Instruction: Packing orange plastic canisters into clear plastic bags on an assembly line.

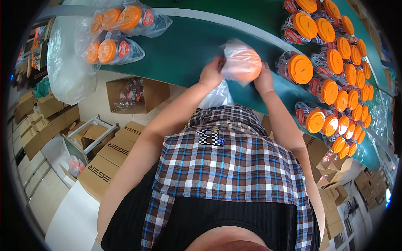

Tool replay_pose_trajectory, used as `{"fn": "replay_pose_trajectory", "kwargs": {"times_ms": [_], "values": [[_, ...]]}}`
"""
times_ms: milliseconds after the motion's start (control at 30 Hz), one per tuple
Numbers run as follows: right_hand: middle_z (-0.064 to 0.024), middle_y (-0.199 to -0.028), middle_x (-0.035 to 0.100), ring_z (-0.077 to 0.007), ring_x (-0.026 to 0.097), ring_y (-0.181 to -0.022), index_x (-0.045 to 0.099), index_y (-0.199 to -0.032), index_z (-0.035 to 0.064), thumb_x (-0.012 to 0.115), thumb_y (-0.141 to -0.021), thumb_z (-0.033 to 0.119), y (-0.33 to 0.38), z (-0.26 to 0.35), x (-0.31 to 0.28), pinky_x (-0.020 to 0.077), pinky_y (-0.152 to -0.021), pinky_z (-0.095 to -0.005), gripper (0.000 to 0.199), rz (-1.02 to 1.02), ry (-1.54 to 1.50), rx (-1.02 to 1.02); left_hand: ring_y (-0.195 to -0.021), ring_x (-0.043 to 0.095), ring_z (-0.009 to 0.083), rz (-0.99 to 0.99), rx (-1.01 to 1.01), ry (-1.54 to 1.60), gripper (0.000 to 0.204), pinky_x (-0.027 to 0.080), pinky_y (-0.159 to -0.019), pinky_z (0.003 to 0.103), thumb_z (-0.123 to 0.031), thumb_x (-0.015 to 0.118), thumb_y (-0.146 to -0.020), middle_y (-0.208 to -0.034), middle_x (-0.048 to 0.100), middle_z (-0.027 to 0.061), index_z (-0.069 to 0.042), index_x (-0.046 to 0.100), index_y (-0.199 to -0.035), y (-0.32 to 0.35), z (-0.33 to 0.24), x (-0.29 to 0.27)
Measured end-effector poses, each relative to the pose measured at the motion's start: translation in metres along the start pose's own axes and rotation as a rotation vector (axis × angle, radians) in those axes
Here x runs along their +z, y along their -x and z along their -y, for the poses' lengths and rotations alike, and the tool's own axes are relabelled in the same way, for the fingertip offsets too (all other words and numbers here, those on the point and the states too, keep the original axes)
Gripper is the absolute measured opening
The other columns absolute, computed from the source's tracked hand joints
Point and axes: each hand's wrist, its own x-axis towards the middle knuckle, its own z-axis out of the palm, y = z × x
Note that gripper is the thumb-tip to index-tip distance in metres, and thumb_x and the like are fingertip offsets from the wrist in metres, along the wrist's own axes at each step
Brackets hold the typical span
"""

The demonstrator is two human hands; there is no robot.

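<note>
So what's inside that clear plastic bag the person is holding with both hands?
An orange-lidded jar shows through the clear plastic bag, gripped between the left hand and right hand. The film blurs it, so the jar's contents and lower body cannot be seen.

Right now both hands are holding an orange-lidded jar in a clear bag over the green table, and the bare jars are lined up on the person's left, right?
Not quite. In the head view both hands, left and right, do hold the bagged jar over the green table, but the bare jars are lined up on the person's right.
</note>
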Motion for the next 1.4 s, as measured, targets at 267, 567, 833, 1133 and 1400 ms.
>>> {"fn": "replay_pose_trajectory", "kwargs": {"times_ms": [267, 567, 833, 1133, 1400], "values": [[-0.0131, -0.121, 0.060, -0.0268, 0.056, -0.113, 0.059, -0.120, 0.0013, 0.043, -0.099, 0.016, 0.012, -0.012, -0.011, 0.0442, -0.098, -0.0366, 0.030, -0.052, 0.289, -0.110, -0.086, 0.064, 0.0286, -0.131, -0.323, -0.011, 0.031, 0.051, -0.079, 0.035, -0.028, 0.056, -0.094, -0.106, 0.068, 0.0108, -0.007, 0.063, -0.114, -0.004, -0.017, -0.028], [-0.0164, -0.135, 0.054, -0.0302, 0.055, -0.120, 0.054, -0.132, 0.0017, 0.053, -0.093, 0.009, 0.026, -0.017, 0.024, 0.0438, -0.101, -0.0344, 0.039, 0.033, -0.388, 0.069, -0.085, 0.062, 0.0293, -0.339, -0.157, 0.302, 0.033, 0.051, -0.076, 0.035, -0.012, 0.052, -0.091, -0.113, 0.062, 0.0108, -0.008, 0.060, -0.123, -0.004, -0.003, 0.029], [-0.0154, -0.134, 0.055, -0.0282, 0.059, -0.114, 0.050, -0.135, 0.0031, 0.071, -0.078, 0.000, 0.034, -0.016, 0.014, 0.0498, -0.093, -0.0326, 0.061, 0.263, 0.112, -0.216, -0.082, 0.062, 0.0326, -0.209, -0.016, 0.107, 0.047, 0.052, -0.075, 0.037, -0.012, 0.058, -0.084, -0.117, 0.058, 0.0116, -0.012, 0.055, -0.131, 0.027, -0.030, -0.018], [-0.0147, -0.137, 0.050, -0.0332, 0.053, -0.122, 0.046, -0.137, 0.0065, 0.083, -0.068, 0.011, -0.061, 0.023, 0.151, 0.0427, -0.104, -0.0376, 0.078, 0.248, 0.148, -0.401, -0.089, 0.066, 0.0305, -0.098, -0.402, 0.066, 0.043, 0.053, -0.078, 0.037, -0.026, 0.068, -0.086, -0.112, 0.064, 0.0155, -0.003, 0.059, -0.121, 0.025, 0.053, -0.100], [-0.0177, -0.135, 0.049, -0.0356, 0.054, -0.117, 0.041, -0.140, 0.0040, 0.083, -0.068, 0.013, -0.145, 0.078, 0.268, 0.0457, -0.099, -0.0369, 0.084, 0.325, 0.157, -0.307, -0.090, 0.064, 0.0192, -0.232, -0.779, 1.070, 0.030, 0.052, -0.078, 0.027, -0.014, 0.070, -0.087, -0.102, 0.067, 0.0116, 0.001, 0.063, -0.112, 0.070, 0.040, -0.204]]}}
